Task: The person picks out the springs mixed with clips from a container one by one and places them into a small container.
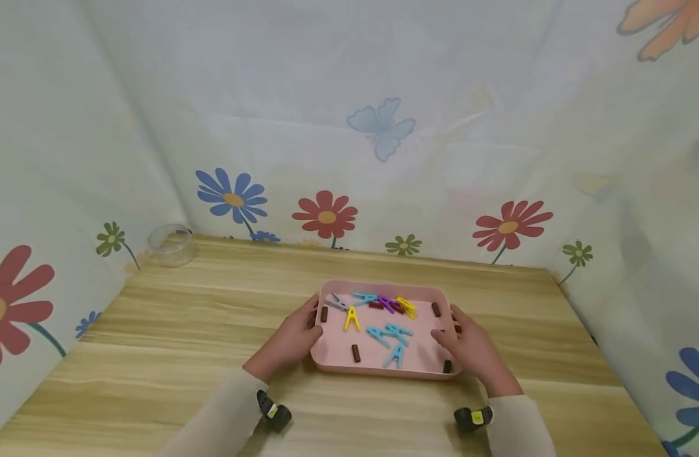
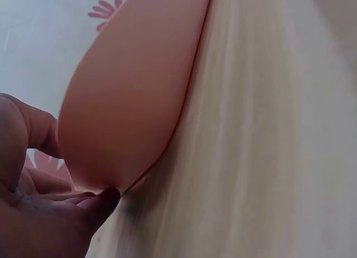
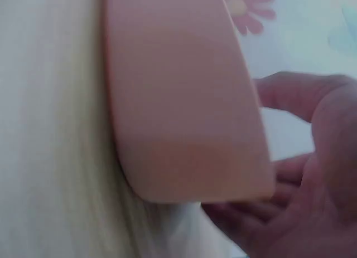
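Note:
A shallow pink tray (image 1: 383, 373) is held at its two short ends, one hand on each side. My left hand (image 1: 294, 333) grips the left end, thumb over the rim and fingers along the outer wall. On the right end, my right hand (image 1: 472, 343) holds it the same way. Inside lie several light blue clothespins (image 1: 395, 357), two yellow clothespins (image 1: 352, 318), a purple clothespin (image 1: 386, 303) and a grey clothespin (image 1: 338, 303). Several small dark brown ribbed pieces (image 1: 356, 353) are spread among them. Both wrist views show the tray's outer wall (image 2: 128, 91) (image 3: 184, 96) close to the wood surface.
A clear round plastic container (image 1: 173, 246) stands at the table's back left corner. Light wood-grain table (image 1: 212, 304) surrounds the tray. White cloth walls (image 1: 303, 82) printed with flowers and butterflies rise at the back and both sides.

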Action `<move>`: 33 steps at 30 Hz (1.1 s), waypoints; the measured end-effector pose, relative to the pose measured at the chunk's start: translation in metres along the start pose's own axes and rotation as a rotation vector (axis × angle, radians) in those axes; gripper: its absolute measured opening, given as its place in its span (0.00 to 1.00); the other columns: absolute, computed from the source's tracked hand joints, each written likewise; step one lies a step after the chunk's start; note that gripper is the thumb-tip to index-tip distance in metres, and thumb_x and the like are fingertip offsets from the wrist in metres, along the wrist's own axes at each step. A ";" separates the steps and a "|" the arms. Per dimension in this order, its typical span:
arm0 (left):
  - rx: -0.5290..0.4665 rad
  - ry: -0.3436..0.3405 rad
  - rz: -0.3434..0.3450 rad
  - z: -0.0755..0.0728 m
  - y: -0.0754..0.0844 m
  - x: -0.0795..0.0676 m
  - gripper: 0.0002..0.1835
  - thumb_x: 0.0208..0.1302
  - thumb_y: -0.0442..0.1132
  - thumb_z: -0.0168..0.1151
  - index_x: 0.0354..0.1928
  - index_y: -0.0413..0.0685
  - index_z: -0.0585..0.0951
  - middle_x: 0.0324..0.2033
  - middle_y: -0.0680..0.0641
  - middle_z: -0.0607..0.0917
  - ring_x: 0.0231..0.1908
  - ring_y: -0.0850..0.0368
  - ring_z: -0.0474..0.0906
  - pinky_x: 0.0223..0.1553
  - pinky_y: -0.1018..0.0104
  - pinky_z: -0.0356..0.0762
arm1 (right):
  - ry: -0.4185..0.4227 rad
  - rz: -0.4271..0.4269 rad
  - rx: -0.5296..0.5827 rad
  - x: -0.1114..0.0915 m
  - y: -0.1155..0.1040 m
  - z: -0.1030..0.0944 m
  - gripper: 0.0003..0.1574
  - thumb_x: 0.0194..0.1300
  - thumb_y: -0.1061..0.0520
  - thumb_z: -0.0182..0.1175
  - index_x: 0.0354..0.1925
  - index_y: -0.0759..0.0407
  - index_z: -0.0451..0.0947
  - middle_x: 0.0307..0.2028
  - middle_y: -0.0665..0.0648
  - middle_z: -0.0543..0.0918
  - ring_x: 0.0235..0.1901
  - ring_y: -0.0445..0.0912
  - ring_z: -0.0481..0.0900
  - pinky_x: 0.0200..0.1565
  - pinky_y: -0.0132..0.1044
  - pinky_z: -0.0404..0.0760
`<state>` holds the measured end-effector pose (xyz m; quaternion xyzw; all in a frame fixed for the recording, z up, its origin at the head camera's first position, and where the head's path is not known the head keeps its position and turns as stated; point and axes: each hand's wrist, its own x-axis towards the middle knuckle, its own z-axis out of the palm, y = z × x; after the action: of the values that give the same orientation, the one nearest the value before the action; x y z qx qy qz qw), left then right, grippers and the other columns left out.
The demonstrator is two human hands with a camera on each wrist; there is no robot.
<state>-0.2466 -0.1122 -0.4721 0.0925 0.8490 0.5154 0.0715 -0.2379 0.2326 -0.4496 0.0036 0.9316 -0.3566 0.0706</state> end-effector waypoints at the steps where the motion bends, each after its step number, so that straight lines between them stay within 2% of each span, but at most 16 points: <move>1: -0.003 0.004 0.003 0.000 -0.001 0.003 0.37 0.68 0.33 0.47 0.76 0.44 0.47 0.72 0.40 0.61 0.70 0.48 0.62 0.66 0.51 0.66 | -0.019 0.003 0.055 0.003 0.003 -0.001 0.53 0.67 0.41 0.58 0.76 0.59 0.44 0.72 0.67 0.61 0.67 0.62 0.66 0.61 0.56 0.73; 6: 0.003 0.017 -0.016 0.000 -0.005 0.014 0.37 0.67 0.32 0.48 0.76 0.42 0.47 0.71 0.38 0.62 0.70 0.47 0.62 0.67 0.50 0.66 | -0.115 0.013 0.361 0.012 0.019 0.002 0.47 0.69 0.56 0.55 0.77 0.49 0.42 0.75 0.60 0.53 0.71 0.57 0.61 0.62 0.47 0.74; 10: 0.013 0.030 -0.027 -0.002 -0.006 0.012 0.37 0.67 0.32 0.48 0.76 0.41 0.47 0.71 0.38 0.63 0.70 0.47 0.62 0.67 0.49 0.65 | -0.144 -0.021 0.481 0.014 0.028 0.009 0.49 0.65 0.66 0.48 0.77 0.46 0.40 0.77 0.58 0.48 0.73 0.54 0.57 0.61 0.39 0.74; 16: 0.008 0.003 -0.001 -0.003 -0.007 0.012 0.37 0.68 0.32 0.47 0.75 0.40 0.46 0.72 0.37 0.61 0.70 0.47 0.61 0.68 0.50 0.64 | -0.102 -0.045 0.492 0.015 0.035 0.014 0.49 0.64 0.69 0.44 0.77 0.45 0.40 0.77 0.54 0.46 0.75 0.51 0.49 0.66 0.43 0.61; 19: -0.003 -0.007 0.005 -0.003 -0.008 0.013 0.37 0.67 0.31 0.47 0.75 0.38 0.46 0.71 0.37 0.62 0.70 0.47 0.61 0.68 0.50 0.63 | -0.090 -0.053 0.477 0.013 0.037 0.016 0.49 0.64 0.69 0.43 0.77 0.48 0.39 0.77 0.55 0.45 0.76 0.53 0.47 0.67 0.45 0.58; 25: -0.039 -0.012 0.009 -0.001 -0.007 0.015 0.37 0.66 0.29 0.47 0.75 0.40 0.47 0.71 0.37 0.63 0.70 0.47 0.62 0.68 0.51 0.63 | -0.072 -0.048 0.479 0.011 0.040 0.016 0.48 0.65 0.69 0.43 0.77 0.47 0.40 0.77 0.54 0.45 0.76 0.53 0.47 0.66 0.45 0.60; 29: -0.080 -0.011 -0.021 -0.004 -0.007 0.013 0.37 0.68 0.32 0.48 0.76 0.42 0.47 0.72 0.38 0.61 0.71 0.46 0.61 0.67 0.50 0.64 | -0.074 -0.037 0.490 0.012 0.040 0.016 0.48 0.65 0.68 0.43 0.77 0.45 0.41 0.77 0.53 0.46 0.76 0.52 0.49 0.65 0.44 0.62; 33: -0.079 0.027 -0.061 -0.013 -0.009 0.013 0.36 0.71 0.36 0.50 0.76 0.43 0.47 0.73 0.38 0.58 0.71 0.43 0.59 0.68 0.49 0.62 | -0.071 -0.052 0.490 0.013 0.039 0.016 0.48 0.64 0.69 0.43 0.77 0.46 0.41 0.77 0.53 0.46 0.76 0.52 0.48 0.66 0.43 0.61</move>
<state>-0.2625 -0.1245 -0.4744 0.0567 0.8312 0.5474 0.0790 -0.2468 0.2504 -0.4891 -0.0159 0.8141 -0.5733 0.0912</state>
